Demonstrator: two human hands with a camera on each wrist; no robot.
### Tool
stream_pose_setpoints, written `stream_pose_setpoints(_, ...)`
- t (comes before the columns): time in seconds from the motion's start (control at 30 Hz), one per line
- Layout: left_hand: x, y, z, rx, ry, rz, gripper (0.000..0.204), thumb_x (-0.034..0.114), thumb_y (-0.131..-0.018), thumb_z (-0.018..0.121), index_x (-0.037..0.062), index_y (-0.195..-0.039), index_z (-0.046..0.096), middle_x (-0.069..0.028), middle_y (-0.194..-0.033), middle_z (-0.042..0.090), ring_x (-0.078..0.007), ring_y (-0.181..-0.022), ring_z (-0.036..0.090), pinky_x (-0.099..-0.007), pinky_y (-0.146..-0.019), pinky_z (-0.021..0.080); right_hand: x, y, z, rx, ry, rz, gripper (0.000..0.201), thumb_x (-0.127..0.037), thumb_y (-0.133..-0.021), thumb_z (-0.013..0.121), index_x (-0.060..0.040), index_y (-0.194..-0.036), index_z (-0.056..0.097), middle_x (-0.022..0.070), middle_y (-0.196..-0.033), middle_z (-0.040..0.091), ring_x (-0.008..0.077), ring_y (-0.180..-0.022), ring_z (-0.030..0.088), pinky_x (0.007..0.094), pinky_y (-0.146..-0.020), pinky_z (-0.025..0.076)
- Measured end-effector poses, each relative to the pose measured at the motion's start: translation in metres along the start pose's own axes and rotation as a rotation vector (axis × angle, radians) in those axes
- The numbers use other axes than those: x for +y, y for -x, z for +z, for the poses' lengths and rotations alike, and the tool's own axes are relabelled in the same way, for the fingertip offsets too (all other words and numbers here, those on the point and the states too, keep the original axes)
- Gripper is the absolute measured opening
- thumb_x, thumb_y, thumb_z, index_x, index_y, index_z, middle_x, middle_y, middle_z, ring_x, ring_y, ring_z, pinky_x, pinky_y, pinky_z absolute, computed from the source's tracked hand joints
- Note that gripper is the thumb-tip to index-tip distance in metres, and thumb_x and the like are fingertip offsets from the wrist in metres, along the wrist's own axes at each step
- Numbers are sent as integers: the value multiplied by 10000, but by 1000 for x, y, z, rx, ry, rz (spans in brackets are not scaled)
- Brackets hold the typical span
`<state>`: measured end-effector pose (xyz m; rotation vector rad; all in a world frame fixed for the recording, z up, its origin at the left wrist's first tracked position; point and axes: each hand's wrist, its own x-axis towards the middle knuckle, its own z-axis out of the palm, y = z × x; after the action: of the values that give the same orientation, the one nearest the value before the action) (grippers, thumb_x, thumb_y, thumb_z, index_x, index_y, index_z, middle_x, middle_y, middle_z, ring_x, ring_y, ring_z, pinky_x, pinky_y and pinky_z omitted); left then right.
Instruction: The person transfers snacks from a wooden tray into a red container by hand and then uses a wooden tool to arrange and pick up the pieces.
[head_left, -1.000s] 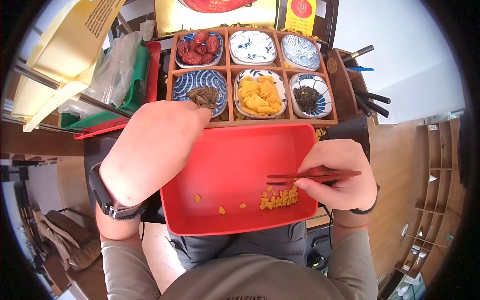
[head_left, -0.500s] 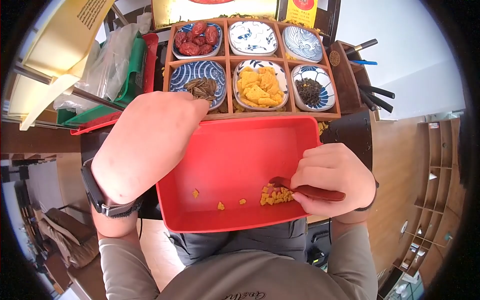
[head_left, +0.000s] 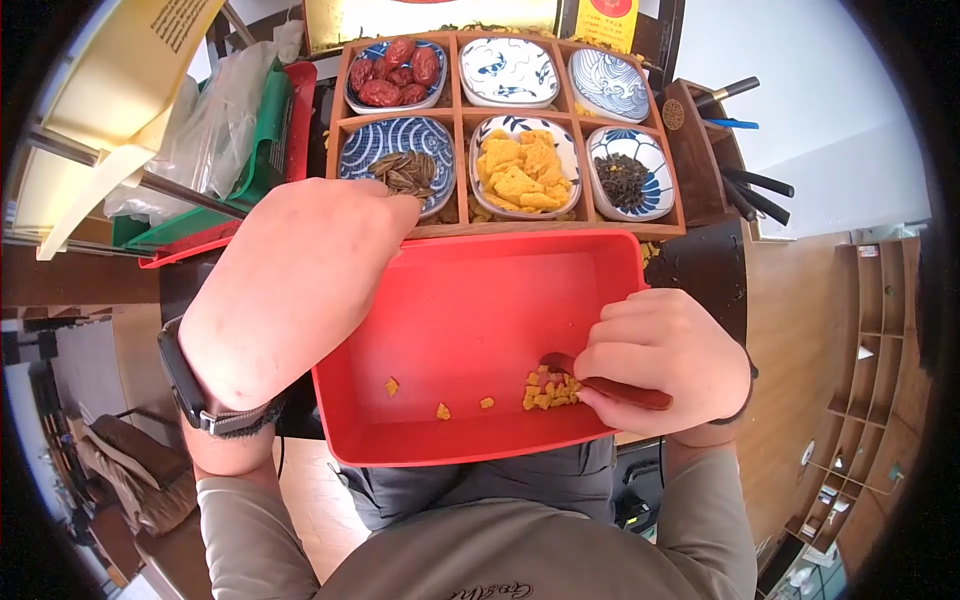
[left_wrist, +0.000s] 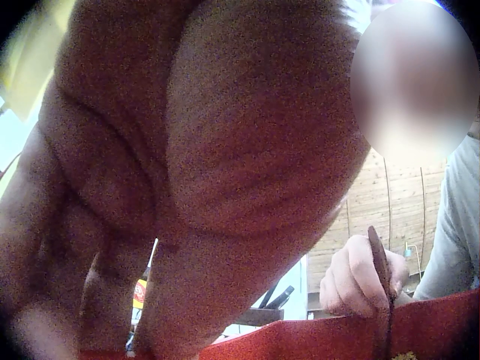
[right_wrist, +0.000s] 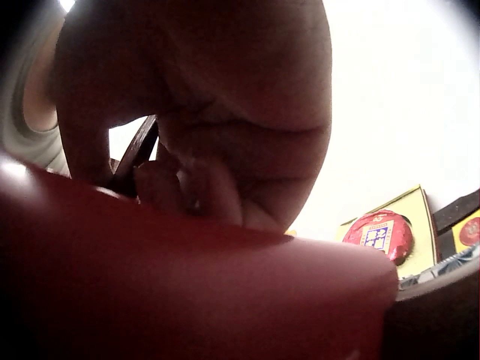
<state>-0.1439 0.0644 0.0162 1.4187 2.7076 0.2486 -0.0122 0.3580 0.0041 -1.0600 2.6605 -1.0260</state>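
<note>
My right hand [head_left: 665,360] holds reddish-brown wooden tweezers [head_left: 625,393], the fingers curled round them. Their tips reach down into a heap of small yellow pieces [head_left: 545,393] in the near right corner of a red bin [head_left: 470,300]. In the left wrist view the tweezers [left_wrist: 380,259] stick up out of the right hand [left_wrist: 356,277]. With its fingers pointing down, my left hand [head_left: 290,270] grips the bin's far left rim, just in front of a blue patterned dish [head_left: 360,165] of brown striped seeds [head_left: 405,175]. Its fingertips are mostly hidden in the head view.
Behind the bin stands a divided wooden tray [head_left: 440,228] with several patterned dishes, holding red dates [head_left: 380,93], yellow crisp chunks [head_left: 522,170] and dark tea leaves [head_left: 620,180]. A wooden pen holder [head_left: 700,150] is at right, a green crate [head_left: 265,150] at left.
My right hand has tilted the tweezers, lowering their tips from above the yellow pieces into the heap. The left hand keeps its place at the rim.
</note>
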Motion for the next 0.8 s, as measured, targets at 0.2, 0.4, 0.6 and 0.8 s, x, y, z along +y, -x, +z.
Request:
stream_pose_setpoints(0.2,0,0,0,-6,-8,1,111,87,-937,694,8,-920,617,-203,-895,659,-459,-920,677,-562,-784,531,0,1,-2,-66,28,-5,209,-154,-863,818,-79,-900,626,87,-824,624,315,-769,659,450,-646,533)
stream_pose_setpoints(0.4,0,0,0,-10,4,3,103,89,-937,689,10,-929,624,-208,-895,661,-463,-922,676,-562,-789,533,3,2,-2,-64,5,-2,277,-201,-883,844,-79,-867,596,95,-792,608,336,-750,659,456,-636,526)
stream_pose_setpoints(0.6,-1,0,1,13,17,21,99,84,-935,685,4,-936,627,-215,-896,663,-467,-926,675,-564,-790,530,8,3,-2,-18,-34,31,273,-219,-877,870,-92,-850,629,91,-753,608,348,-705,662,461,-615,516)
stream_pose_setpoints(0.8,-2,-1,1,3,34,11,85,74,-933,672,1,-930,628,-222,-898,668,-476,-925,673,-565,-785,530,11,11,-10,135,-208,146,208,-146,-829,916,-64,-823,725,99,-749,675,329,-661,678,403,-576,495)
